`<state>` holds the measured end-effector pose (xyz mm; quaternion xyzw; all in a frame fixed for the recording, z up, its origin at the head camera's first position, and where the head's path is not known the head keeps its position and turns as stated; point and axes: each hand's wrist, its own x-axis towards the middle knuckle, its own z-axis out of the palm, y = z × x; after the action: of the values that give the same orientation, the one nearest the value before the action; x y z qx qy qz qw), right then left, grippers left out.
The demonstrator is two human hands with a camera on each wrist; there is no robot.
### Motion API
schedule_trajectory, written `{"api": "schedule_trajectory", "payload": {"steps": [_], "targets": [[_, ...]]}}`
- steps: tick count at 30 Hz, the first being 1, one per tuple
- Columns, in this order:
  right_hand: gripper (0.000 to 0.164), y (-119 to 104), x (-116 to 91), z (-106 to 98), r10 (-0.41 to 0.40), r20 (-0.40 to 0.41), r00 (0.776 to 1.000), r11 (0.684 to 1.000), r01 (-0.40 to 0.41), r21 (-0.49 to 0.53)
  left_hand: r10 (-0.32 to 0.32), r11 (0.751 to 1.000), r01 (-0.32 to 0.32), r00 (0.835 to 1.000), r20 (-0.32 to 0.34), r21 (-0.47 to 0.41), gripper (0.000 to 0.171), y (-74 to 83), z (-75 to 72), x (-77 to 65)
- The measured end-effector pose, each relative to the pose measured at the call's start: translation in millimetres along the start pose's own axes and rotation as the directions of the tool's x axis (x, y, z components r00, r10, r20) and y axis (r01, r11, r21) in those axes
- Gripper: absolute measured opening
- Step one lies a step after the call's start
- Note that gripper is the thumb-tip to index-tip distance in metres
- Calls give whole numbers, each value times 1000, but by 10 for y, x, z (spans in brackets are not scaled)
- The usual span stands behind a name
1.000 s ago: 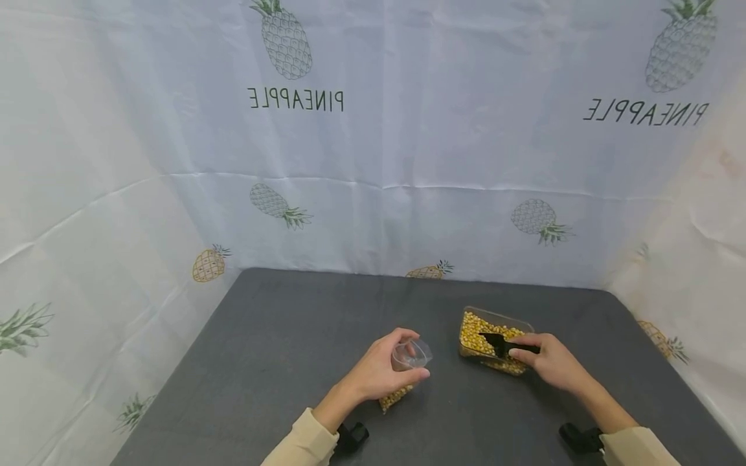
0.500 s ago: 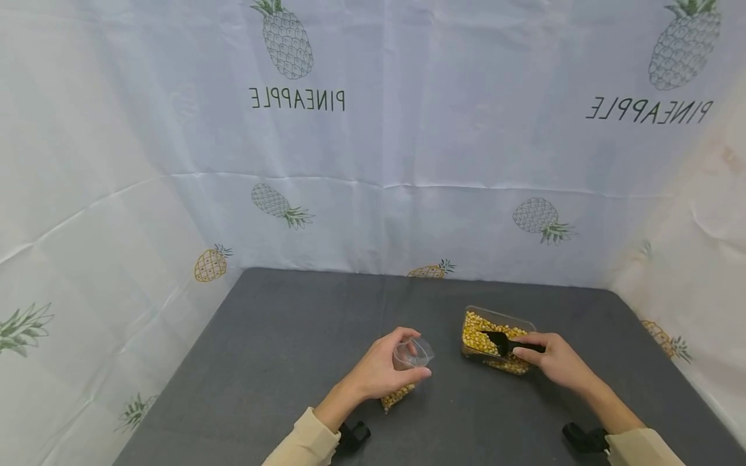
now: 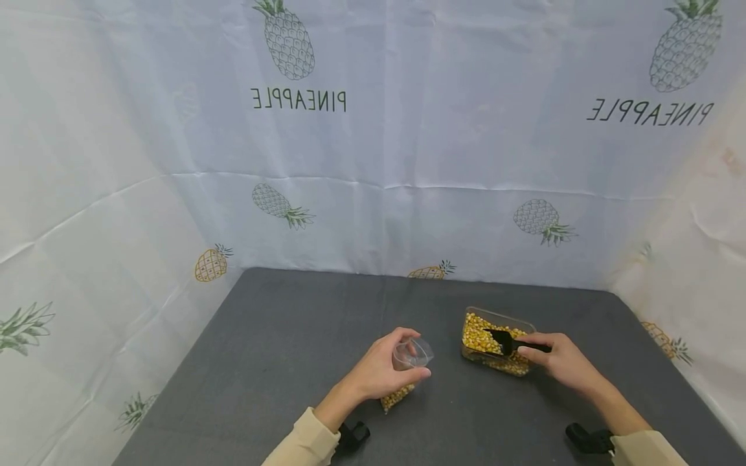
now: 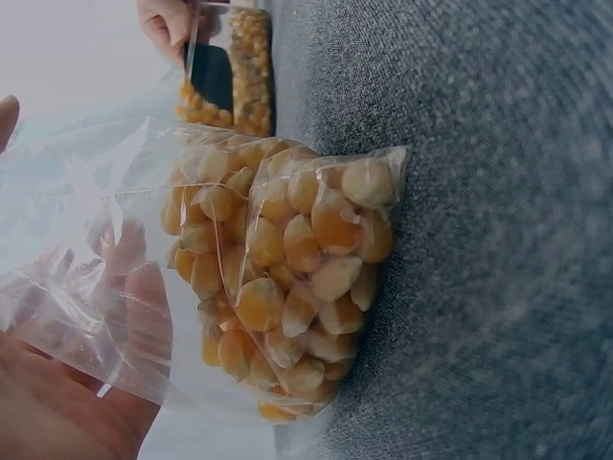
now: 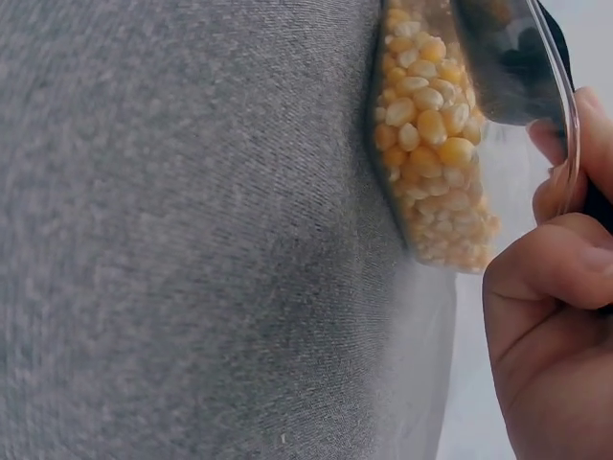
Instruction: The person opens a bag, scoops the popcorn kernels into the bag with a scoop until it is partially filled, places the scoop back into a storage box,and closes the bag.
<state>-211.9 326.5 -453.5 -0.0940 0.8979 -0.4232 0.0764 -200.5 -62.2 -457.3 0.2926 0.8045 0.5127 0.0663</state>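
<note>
Right fingers (image 3: pixel 531 338) gripped black scoop (image 3: pixel 506 341) in corn tub (image 3: pixel 480 355); left of tub, my left fingers (image 3: pixel 406 333) held plastic corn bag (image 4: pixel 287 259): likely slippery, limp, best held by its mouth.

1. Curtain (image 3: pixel 373 142), top of the head view: white, printed with grey pineapples (image 3: pixel 289 45) with green leaves (image 3: pixel 299 217), and a few orange-outlined ones.
2. Lettering (image 3: pixel 298 99), upper left and right: dark.
3. Table (image 3: pixel 303 336), lower half: dark grey.
4. Corn (image 3: pixel 478 334), lower right: bright yellow; its tray (image 3: pixel 513 321): clear.
5. Scoop (image 3: pixel 504 341), lower right: black.
6. Bag (image 4: pixel 105 177), left wrist view: clear; its kernels (image 4: pixel 273 259): golden and cream.
7. Sleeves (image 3: pixel 305 440), bottom edge: plain beige.
</note>
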Motion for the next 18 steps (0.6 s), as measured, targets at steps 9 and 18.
{"api": "schedule_trajectory", "payload": {"steps": [9, 18], "targets": [[53, 12, -2, -54, 43, 29, 999, 990, -47, 135, 5, 1000, -5, 1000, -2, 0, 55, -4, 0, 3], [54, 37, -28, -67, 58, 14, 998, 980, -60, 189, 7, 1000, -7, 1000, 0, -3, 55, -20, 8, -6]]}}
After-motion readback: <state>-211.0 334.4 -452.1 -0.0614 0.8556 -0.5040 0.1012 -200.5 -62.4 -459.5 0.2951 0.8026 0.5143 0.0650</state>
